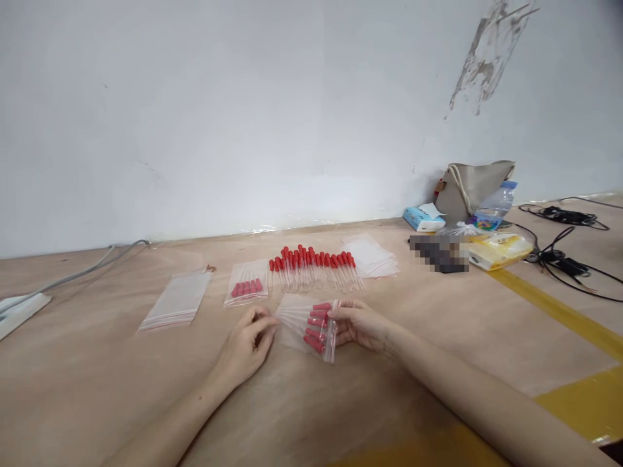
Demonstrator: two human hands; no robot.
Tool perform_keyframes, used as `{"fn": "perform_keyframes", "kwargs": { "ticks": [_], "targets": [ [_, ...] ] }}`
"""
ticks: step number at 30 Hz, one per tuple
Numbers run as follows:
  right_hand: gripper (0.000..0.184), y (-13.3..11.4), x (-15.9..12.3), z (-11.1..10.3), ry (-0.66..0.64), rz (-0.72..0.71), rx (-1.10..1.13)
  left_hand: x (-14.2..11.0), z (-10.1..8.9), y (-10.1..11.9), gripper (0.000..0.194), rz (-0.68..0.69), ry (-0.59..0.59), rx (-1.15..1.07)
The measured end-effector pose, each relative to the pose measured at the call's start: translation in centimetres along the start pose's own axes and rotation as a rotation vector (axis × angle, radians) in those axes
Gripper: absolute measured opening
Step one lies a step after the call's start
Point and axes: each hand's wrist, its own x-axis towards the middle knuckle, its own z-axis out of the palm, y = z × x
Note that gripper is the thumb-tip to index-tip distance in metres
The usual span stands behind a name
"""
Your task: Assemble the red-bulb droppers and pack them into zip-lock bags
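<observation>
A clear zip bag (295,324) with several red-bulbed droppers (318,322) in it is held just above the table between both hands. My left hand (250,344) pinches the bag's left end, where the droppers' thin tips gather. On the opposite side, my right hand (363,324) grips the zip edge near the red bulbs, thumb on top. Behind the bag lies a spread pile of loose droppers (311,263), red bulbs pointing away from me. Another zip bag (247,285) with several red bulbs showing lies flat to the left of that pile.
Flat zip bags (178,298) are stacked at left, and more thin bags (370,254) lie right of the pile. At far right are a blue tissue pack (422,218), a beige bag (479,188), a yellow pack (501,250) and black cables (564,263). The wall (243,117) rises behind.
</observation>
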Motion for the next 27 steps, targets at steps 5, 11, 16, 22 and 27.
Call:
{"fn": "perform_keyframes", "kwargs": {
  "ticks": [5, 11, 16, 22, 27],
  "targets": [
    [0.03, 0.7, -0.1, 1.6, -0.129, -0.099, 0.25, -0.2, -1.0, 1.9, 0.054, -0.6, -0.151, -0.445],
    [0.031, 2.1, -0.5, 3.0, -0.23, -0.078, 0.18, -0.6, 1.2, 5.1, 0.06, -0.61, -0.064, -1.145],
    [0.024, 2.0, -1.1, 1.1, -0.215, -0.022, -0.041, 0.1, -1.9, 2.6, 0.062, -0.622, -0.104, -0.994],
    [0.033, 0.1, -0.9, -3.6, -0.048, 0.006, -0.252, 4.2, -8.8, -4.6, 0.084, -0.607, -0.005, -0.763],
    [0.034, 0.9, -0.3, -4.9, 0.024, -0.1, -0.219, 7.2, -8.9, -9.4, 0.081, -0.605, -0.002, -0.503]
  ]
}}
